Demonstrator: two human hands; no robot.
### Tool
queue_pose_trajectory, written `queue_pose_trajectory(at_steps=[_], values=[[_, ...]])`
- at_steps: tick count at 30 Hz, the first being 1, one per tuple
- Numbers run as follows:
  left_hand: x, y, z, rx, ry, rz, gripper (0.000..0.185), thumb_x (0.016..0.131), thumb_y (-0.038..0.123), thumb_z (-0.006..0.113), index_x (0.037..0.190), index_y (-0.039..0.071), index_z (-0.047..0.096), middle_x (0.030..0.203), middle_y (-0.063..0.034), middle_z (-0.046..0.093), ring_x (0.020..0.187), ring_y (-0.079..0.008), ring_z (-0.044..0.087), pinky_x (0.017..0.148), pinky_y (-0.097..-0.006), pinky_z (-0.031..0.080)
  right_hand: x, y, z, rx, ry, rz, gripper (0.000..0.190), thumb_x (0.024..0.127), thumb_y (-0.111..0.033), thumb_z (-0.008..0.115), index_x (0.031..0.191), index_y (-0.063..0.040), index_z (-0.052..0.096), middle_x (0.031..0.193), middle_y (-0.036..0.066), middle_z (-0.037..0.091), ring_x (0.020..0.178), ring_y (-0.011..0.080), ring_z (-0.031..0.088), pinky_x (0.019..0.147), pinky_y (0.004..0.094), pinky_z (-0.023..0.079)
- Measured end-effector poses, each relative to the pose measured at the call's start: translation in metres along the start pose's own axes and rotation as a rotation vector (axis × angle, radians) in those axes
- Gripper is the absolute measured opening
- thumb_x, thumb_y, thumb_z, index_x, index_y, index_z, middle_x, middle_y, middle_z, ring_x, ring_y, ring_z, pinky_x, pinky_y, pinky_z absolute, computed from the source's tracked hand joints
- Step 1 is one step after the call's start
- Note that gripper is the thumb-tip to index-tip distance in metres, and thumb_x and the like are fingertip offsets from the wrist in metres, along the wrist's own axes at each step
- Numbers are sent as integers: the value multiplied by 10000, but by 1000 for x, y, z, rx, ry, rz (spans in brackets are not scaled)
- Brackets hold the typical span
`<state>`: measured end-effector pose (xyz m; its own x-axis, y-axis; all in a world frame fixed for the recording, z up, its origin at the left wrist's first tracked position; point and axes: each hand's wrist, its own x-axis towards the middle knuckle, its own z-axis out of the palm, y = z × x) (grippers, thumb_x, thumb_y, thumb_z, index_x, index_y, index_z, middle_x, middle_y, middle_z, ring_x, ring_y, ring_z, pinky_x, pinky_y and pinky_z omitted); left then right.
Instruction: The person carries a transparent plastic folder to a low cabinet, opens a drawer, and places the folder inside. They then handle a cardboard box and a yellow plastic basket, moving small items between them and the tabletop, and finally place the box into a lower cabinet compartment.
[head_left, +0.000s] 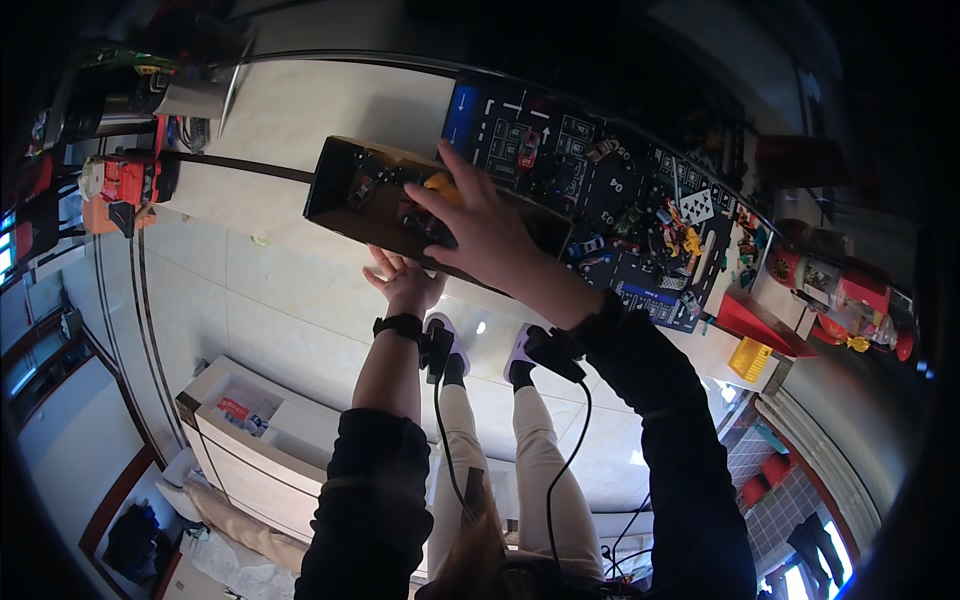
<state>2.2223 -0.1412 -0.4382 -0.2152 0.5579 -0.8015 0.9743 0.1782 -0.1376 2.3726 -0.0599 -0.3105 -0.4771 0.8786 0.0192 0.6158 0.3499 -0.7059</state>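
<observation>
A long cardboard box (319, 187) with dark outer sides and a brown inside lies open-topped on the pale cabinet top (247, 199). Several small toys (367, 180) are in it, dark, red and yellow; a yellow toy (442, 185) shows beside my right fingers. My right hand (487, 221) is over the box, fingers spread, with nothing seen in its grip; whether a fingertip touches a toy is unclear. At the box's near side, my left hand (409, 281) has its fingers apart, close against or just under the wall. Both wrists wear black bands with cables.
Right of the box, a dark printed road play mat (600, 195) bears several toy cars (589, 246) and a playing card (696, 206). Beyond it stand a red tray (757, 326), a yellow basket (750, 358) and containers. A red toy truck (127, 180) is at left. An open drawer (292, 427) is below.
</observation>
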Motion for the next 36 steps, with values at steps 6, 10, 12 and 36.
queue_pose_trajectory(at_steps=[6,10,12,36], values=[[0,0,1,22,-7,-24,977,850,721,258,1490,33,-12,1546,-211,-106,1416,-397,-151,1076,-637,-54,-12,75,-36,186,230,213,521,816,-316,707,1286,-188,522,1388,130,391,1079,280,595,862,397,547],[1,0,2,31,-41,-22,982,851,719,258,1487,19,-8,1546,-217,-95,1417,-405,-134,1076,-635,-53,-11,141,-61,-541,-210,43,799,726,-227,782,1405,-273,364,1496,121,200,1237,321,470,922,434,525],[1,0,2,25,-45,-24,978,853,715,256,1486,16,-5,1546,-218,-91,1416,-410,-132,1075,-636,-55,-8,153,-56,-752,-510,8,1035,631,-197,839,1463,-340,239,1554,107,20,1307,347,383,954,471,494],[-3,3,-3,-8,-22,-30,917,878,682,275,1499,71,-13,1503,-249,-226,1390,-387,-246,1056,-645,-76,-58,173,-48,-224,-428,279,612,721,-62,747,1265,-146,480,1271,127,468,1124,324,546,919,390,500]])
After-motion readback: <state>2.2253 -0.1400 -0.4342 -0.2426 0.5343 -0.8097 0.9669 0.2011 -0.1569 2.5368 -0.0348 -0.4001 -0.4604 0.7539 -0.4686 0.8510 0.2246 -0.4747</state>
